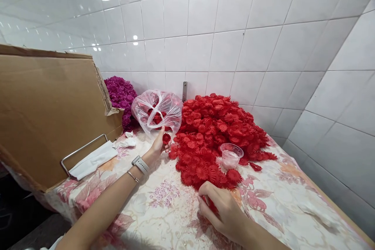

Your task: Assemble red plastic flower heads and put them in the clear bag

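Note:
My left hand (159, 143) is closed on a small dark red artificial flower (166, 138), held just in front of a clear plastic bag (142, 105). Through the bag show more red flowers; its knotted handles face me. A large heap of red artificial flowers (216, 125) spreads from the wall toward me. At the heap's front edge, my right hand (225, 211) has its fingers curled in, and red flower petals show between thumb and fingers. A clear plastic cup (231, 155) with whitish contents sits among the flowers on the right.
A cardboard box (52, 113) stands at the left, with a metal wire frame (83, 152) and white paper (95, 160) before it. Purple flowers (120, 95) are piled behind. Tiled wall (205, 50) borders the floral tablecloth (164, 218). Crumpled tissue (126, 141) lies near the bag.

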Motion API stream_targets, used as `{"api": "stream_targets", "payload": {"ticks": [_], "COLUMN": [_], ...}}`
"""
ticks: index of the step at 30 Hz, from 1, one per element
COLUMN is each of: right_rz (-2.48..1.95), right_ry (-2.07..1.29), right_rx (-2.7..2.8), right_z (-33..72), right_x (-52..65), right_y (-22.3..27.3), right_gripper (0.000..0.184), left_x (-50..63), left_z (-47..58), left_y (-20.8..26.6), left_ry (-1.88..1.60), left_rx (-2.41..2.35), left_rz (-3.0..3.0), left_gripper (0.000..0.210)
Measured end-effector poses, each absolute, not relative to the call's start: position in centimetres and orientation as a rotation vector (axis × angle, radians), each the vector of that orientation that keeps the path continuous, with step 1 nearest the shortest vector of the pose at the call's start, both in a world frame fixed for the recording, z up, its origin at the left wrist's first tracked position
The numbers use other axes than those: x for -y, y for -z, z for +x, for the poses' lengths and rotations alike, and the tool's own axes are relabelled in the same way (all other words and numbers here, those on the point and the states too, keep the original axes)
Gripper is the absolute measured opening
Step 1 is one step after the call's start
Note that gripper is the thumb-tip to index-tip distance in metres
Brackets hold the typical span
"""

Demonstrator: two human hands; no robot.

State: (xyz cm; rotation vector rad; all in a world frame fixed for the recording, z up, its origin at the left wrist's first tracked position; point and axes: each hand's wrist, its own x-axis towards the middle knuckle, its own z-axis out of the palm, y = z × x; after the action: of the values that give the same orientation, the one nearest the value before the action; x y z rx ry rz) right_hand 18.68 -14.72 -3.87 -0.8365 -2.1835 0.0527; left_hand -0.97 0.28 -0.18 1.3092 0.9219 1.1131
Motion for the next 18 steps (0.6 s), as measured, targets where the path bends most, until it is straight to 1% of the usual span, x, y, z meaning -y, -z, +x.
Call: {"api": "stream_targets", "payload": {"ticks": [7, 11, 15, 18], "right_rz": [-0.831, -0.828, -0.834, -0.829], "right_ry": [-0.059, -0.059, -0.067, -0.093], "right_rx": [2.184, 2.190, 2.202, 2.215], "right_z": [18.6, 18.6, 18.7, 18.8], "right_x": [14.6, 14.6, 14.6, 14.5], "right_y": [3.9, 3.9, 4.0, 4.1], "right_gripper": [0.013, 0.013, 0.012, 0.012], "left_x": [-0.9, -1.2, -0.4, 0.4], "left_z": [-1.1, -0.8, -0.1, 0.2], "left_y": [0.8, 1.4, 1.4, 1.1], "left_ry": [-1.168, -1.211, -1.155, -1.122], "left_rx": [-0.868, -0.850, -0.826, -0.799], "left_rz": [1.117, 1.040, 0.969, 0.941], "left_gripper": [0.055, 0.040, 0.028, 0.007]}}
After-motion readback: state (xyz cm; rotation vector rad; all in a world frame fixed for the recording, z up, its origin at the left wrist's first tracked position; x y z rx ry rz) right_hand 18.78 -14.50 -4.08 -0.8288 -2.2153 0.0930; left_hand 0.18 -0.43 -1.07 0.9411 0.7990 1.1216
